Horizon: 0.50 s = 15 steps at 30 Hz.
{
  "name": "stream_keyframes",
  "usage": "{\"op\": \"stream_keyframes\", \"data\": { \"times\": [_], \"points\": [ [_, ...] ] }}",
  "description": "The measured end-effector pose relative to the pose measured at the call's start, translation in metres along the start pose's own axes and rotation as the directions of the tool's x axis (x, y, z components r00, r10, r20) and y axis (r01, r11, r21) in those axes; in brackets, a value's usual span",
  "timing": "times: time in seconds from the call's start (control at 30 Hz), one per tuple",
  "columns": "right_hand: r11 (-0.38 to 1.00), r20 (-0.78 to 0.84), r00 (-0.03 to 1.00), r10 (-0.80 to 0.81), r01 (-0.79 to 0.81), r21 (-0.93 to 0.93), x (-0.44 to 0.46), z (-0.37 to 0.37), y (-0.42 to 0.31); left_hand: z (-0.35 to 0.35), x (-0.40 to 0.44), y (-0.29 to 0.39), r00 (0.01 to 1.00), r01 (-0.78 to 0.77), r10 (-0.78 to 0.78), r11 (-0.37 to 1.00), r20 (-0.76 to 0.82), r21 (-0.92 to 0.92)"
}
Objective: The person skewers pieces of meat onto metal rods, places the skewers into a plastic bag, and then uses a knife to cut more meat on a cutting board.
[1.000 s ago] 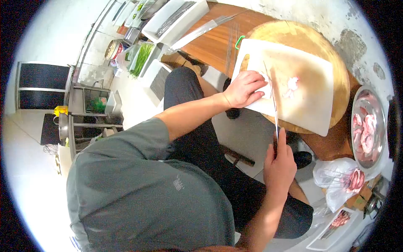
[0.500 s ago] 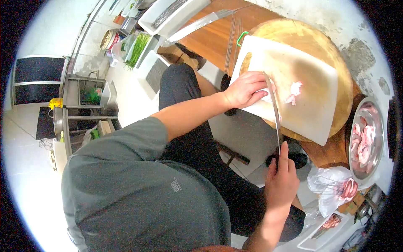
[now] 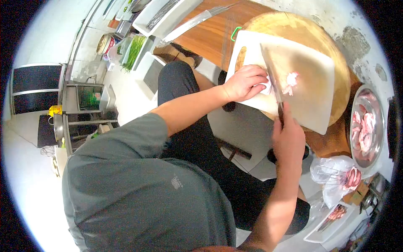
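My left hand [image 3: 247, 82] has curled fingers pressing a pale piece of meat [image 3: 267, 87] onto the white cutting board [image 3: 312, 96]. Most of that piece is covered by the fingers. My right hand [image 3: 289, 136] is wrapped around the dark handle of a long knife [image 3: 270, 67]. Its blade lies over the board, right beside the left fingertips. To the right of the blade sit some small cut bits of pinkish-white meat [image 3: 290, 82].
Beneath the board is a round wooden block [image 3: 342, 80] on a wooden table [image 3: 210, 35]. A metal bowl [image 3: 379, 130] of raw meat stands at right. Below it are a plastic bag [image 3: 325, 170] and a white tray [image 3: 317, 237] with skewered meat. White bins [image 3: 168, 25] stand upper left.
My right hand has moved up and forward with the knife, so the blade reaches farther across the board. My left hand still holds the meat in about the same spot.
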State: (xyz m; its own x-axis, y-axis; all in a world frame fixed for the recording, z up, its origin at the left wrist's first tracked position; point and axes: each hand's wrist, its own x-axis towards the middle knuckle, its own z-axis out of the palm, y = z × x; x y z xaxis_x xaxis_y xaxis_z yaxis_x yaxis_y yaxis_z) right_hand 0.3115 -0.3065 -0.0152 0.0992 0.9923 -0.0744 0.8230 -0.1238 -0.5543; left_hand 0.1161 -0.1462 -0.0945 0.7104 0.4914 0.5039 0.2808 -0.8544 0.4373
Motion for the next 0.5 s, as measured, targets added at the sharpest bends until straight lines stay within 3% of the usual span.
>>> {"op": "stream_keyframes", "data": {
  "times": [0.17, 0.33, 0.5],
  "points": [
    [0.955, -0.162, 0.984, 0.080, -0.029, 0.296, -0.009, -0.001, 0.015, -0.005, -0.007, -0.001, 1.000, -0.008, 0.008, 0.999, -0.005, -0.032],
    [0.997, -0.063, 0.997, -0.038, 0.043, 0.071, -0.033, -0.003, 0.010, -0.012, -0.005, 0.002, 0.998, -0.043, 0.040, 0.997, 0.039, 0.071],
    [0.995, 0.008, 1.000, 0.021, -0.021, 0.100, -0.050, -0.015, 0.005, -0.012, -0.010, 0.002, 1.000, -0.019, 0.018, 0.998, 0.015, 0.056]
  ]
}}
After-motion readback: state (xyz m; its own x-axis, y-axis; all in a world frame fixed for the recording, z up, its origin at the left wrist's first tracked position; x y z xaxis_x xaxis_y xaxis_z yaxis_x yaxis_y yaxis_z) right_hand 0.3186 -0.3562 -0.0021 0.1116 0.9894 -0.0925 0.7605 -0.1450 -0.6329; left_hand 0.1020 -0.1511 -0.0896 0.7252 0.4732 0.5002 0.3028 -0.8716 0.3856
